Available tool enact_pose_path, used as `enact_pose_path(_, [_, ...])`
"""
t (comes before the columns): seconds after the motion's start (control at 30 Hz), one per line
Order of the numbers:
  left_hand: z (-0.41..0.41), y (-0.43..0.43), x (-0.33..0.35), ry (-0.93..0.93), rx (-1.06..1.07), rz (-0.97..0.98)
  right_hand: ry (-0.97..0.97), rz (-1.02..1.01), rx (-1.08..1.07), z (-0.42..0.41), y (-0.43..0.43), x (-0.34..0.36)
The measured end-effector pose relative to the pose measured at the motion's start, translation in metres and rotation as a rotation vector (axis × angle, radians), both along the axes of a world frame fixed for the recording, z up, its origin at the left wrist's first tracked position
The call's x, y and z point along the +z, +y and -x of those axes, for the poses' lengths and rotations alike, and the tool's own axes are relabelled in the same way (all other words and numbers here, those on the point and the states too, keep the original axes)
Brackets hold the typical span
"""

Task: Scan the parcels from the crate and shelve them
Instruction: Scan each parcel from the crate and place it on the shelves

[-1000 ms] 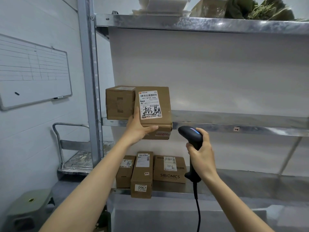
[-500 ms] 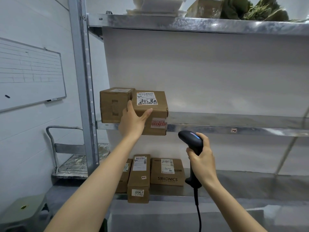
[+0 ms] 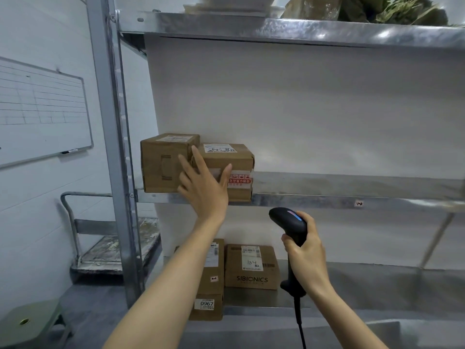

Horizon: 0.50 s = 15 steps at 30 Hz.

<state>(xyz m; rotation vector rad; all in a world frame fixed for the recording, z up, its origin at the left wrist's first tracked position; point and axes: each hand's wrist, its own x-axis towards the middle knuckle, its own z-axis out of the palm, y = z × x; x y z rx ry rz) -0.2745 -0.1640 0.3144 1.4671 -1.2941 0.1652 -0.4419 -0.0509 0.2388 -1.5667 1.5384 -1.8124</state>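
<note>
Left hand [image 3: 203, 183], fingers spread flat, is resting against the parcel [image 3: 237, 159] sitting directly ahead on the middle shelf [image 3: 327, 199], touching 1 box [image 3: 161, 163]; right hand [image 3: 307, 255], lower and farther, is gripping the scanner [image 3: 289, 221].

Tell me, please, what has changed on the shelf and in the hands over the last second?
The left hand laid the labelled parcel flat on the middle shelf, right of the taller box, label now up, and released it; its fingers are straight in front of it. The right hand still grips the scanner, and the lower-shelf parcels have not moved.
</note>
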Motion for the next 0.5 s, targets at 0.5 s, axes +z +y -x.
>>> enact_pose_path(0.5, [0.009, -0.047, -0.012, -0.105, 0.056, -0.082, -0.009, -0.034, -0.009, 0.005, -0.020, -0.012])
